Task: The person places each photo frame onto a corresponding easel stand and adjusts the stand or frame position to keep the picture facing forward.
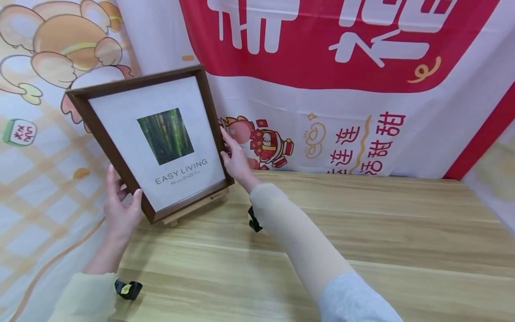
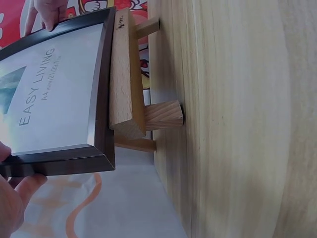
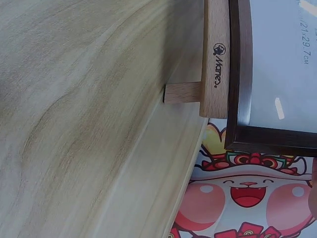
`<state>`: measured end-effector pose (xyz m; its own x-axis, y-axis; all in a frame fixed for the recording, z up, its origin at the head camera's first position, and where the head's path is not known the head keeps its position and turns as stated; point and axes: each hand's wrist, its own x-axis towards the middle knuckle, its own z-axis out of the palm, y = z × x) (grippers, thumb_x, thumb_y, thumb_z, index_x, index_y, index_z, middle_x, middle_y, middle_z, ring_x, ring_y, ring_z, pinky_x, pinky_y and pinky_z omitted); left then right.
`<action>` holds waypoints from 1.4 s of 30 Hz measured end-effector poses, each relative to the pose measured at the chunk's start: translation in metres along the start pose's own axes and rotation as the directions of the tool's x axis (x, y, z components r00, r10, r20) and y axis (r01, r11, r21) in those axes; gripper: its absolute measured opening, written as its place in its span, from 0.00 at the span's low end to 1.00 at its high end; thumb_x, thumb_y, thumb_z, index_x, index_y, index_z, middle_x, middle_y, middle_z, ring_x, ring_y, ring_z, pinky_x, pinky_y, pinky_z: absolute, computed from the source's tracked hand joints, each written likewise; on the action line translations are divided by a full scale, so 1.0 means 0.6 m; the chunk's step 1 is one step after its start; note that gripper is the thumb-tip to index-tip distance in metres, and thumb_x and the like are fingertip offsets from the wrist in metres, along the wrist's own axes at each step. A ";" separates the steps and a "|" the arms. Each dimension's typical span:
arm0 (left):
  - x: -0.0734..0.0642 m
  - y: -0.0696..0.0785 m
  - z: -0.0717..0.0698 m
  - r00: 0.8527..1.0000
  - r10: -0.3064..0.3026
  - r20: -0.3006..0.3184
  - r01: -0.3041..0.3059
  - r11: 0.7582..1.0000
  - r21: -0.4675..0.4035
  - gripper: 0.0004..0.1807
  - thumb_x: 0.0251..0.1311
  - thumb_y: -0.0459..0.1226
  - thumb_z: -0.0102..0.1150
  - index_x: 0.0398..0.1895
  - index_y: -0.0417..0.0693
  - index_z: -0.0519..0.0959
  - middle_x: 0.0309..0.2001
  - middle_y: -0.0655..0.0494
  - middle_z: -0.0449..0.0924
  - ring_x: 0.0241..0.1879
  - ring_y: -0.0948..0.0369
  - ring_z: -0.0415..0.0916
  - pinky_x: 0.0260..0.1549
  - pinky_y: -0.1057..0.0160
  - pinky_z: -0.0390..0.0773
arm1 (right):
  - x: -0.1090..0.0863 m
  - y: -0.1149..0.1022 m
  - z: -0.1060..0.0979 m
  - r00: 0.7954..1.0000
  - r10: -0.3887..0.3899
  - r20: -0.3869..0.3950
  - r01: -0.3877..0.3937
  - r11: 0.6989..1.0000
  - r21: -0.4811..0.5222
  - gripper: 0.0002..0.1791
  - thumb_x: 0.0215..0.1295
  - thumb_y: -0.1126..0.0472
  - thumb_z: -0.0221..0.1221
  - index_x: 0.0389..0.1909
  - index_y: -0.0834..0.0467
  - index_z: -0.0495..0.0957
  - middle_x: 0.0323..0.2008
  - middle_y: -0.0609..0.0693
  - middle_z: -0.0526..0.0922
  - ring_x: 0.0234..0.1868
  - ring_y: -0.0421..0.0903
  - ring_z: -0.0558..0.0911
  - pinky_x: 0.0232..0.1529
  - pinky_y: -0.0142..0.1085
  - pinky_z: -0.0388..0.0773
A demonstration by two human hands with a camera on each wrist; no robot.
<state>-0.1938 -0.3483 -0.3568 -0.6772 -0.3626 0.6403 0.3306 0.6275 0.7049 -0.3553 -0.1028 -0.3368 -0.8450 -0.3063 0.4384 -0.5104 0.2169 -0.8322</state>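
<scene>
A brown picture frame with a green bamboo print and the words EASY LIVING leans back on a small wooden easel. Its bottom edge lies along the easel's ledge, seen close up in the left wrist view. My left hand holds the frame's left side near the lower corner, thumb in front and fingers behind. At the lower right side, my right hand grips the opposite edge. Only a sliver of that hand shows in the right wrist view. The frame hides most of the easel's back.
The easel's feet stand on a wood-grain table near its back left corner. Behind hangs a white and red printed cloth, and a cartoon-patterned cloth covers the left side. Black straps are on both wrists.
</scene>
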 end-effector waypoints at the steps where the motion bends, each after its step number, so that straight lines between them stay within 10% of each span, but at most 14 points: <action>1: 0.001 -0.001 0.001 1.000 -0.012 0.003 0.012 1.000 -0.001 0.48 0.60 0.20 0.54 0.78 0.63 0.48 0.58 0.44 0.71 0.47 0.64 0.71 0.32 0.82 0.75 | 0.001 0.001 0.001 1.000 0.009 0.002 -0.009 1.000 0.005 0.40 0.70 0.71 0.52 0.77 0.40 0.50 0.74 0.44 0.57 0.65 0.49 0.69 0.61 0.35 0.71; 42: 0.035 -0.031 0.005 0.993 -0.096 0.065 0.096 0.995 -0.001 0.48 0.62 0.21 0.52 0.78 0.61 0.43 0.65 0.38 0.65 0.58 0.46 0.67 0.53 0.71 0.71 | 0.017 0.029 0.023 0.994 0.106 0.036 -0.104 0.993 -0.064 0.38 0.70 0.73 0.52 0.76 0.44 0.54 0.71 0.50 0.62 0.69 0.46 0.63 0.66 0.37 0.64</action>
<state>-0.2162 -0.3658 -0.3573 -0.7472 -0.3753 0.5485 0.2645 0.5892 0.7635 -0.3705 -0.1151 -0.3519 -0.8881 -0.3144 0.3353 -0.4292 0.3065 -0.8496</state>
